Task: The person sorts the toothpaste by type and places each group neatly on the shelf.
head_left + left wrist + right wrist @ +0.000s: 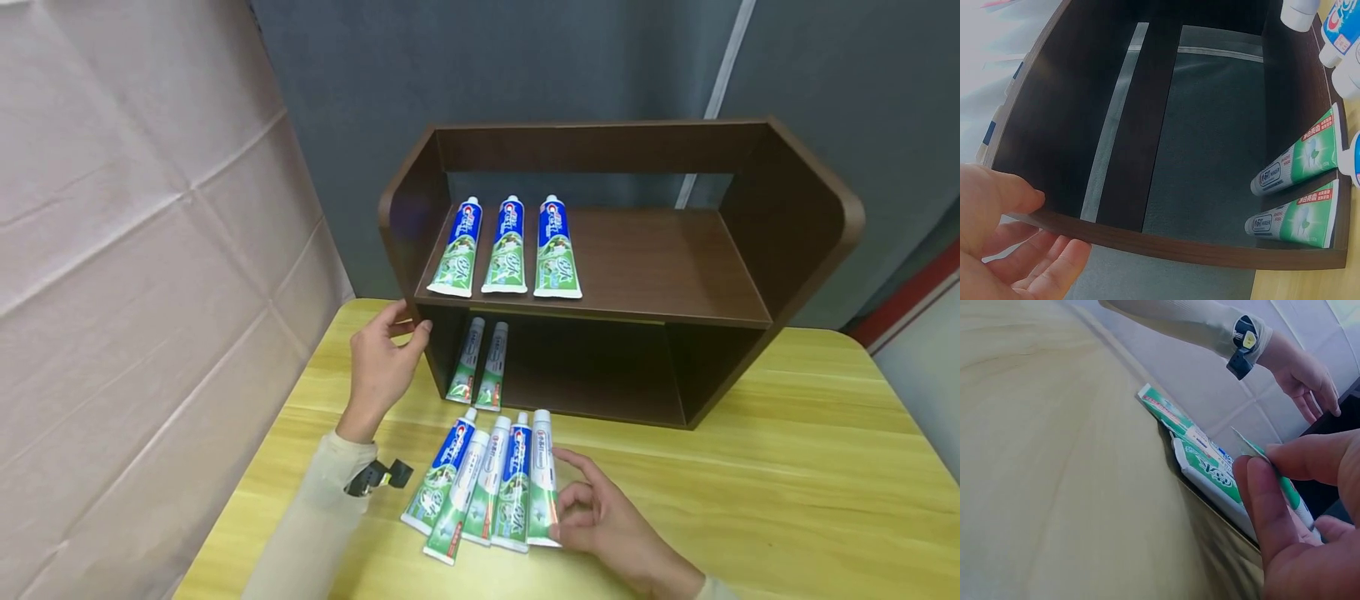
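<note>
My left hand (pixel 381 360) grips the front edge of the left side panel of a dark brown two-tier shelf (pixel 660 250). In the left wrist view its thumb lies on the panel's inner face, with the fingers on the outer side. At the right end of a fanned row on the table, my right hand (pixel 606 521) pinches a white and green toothpaste tube (pixel 542 471) near its flat end. The right wrist view shows that tube (pixel 1289 490) edge-on between thumb and fingertips. Left of it lie a blue and green Crest tube (pixel 514 487) and several more tubes.
Three blue and green Crest tubes (pixel 506 250) lie side by side on the upper tier, at its left. Two white and green tubes (pixel 491 367) lie on the lower tier beside the left panel. The shelf stands on a yellow wood-grain table (pixel 787 467), with pale cloth (pixel 135 250) to the left.
</note>
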The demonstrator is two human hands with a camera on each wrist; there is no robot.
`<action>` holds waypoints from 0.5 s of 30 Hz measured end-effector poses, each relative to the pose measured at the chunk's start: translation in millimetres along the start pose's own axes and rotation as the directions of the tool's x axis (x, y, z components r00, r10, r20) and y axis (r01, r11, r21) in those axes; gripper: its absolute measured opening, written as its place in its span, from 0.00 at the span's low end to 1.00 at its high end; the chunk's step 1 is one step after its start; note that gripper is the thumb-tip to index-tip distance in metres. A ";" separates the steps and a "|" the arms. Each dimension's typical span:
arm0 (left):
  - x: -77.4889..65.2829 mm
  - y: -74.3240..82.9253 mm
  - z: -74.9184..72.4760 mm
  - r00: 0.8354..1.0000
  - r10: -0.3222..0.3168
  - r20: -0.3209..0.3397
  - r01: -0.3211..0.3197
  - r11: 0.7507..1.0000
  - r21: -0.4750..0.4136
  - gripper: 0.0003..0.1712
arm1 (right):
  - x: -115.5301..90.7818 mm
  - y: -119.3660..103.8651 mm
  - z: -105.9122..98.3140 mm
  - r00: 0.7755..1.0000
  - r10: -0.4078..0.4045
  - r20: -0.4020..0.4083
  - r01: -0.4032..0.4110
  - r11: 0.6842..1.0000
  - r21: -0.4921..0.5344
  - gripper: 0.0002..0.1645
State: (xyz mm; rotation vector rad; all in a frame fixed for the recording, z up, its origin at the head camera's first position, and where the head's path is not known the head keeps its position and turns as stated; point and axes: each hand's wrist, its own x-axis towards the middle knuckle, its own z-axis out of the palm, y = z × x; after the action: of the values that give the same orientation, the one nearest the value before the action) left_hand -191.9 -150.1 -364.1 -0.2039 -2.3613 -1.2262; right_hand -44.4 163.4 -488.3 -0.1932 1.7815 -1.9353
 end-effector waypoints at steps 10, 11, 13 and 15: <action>0.6 -1.1 0.1 1.000 0.006 -0.010 -0.006 1.000 -0.012 0.21 | 11.6 -9.4 0.4 0.997 -0.072 0.004 0.072 0.997 0.000 0.45; 0.7 -0.9 0.4 1.000 0.008 -0.011 -0.008 1.000 -0.014 0.21 | 13.6 -10.7 0.1 0.997 -0.076 0.002 0.076 0.997 -0.003 0.44; 0.7 -0.7 1.0 1.000 0.011 -0.010 -0.012 1.000 -0.017 0.21 | 17.5 -13.6 -0.3 0.997 -0.081 -0.003 0.081 0.997 -0.013 0.44; 0.8 -0.8 1.5 1.000 0.014 -0.011 -0.014 1.000 -0.014 0.20 | 21.6 -16.8 -0.6 0.997 -0.080 -0.013 0.080 0.997 -0.022 0.43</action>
State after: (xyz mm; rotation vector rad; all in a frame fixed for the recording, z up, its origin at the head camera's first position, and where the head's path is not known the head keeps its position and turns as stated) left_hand -193.4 -149.4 -365.1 -0.2182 -2.3386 -1.2351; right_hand -67.7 154.5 -477.0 -0.2629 1.8305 -1.9780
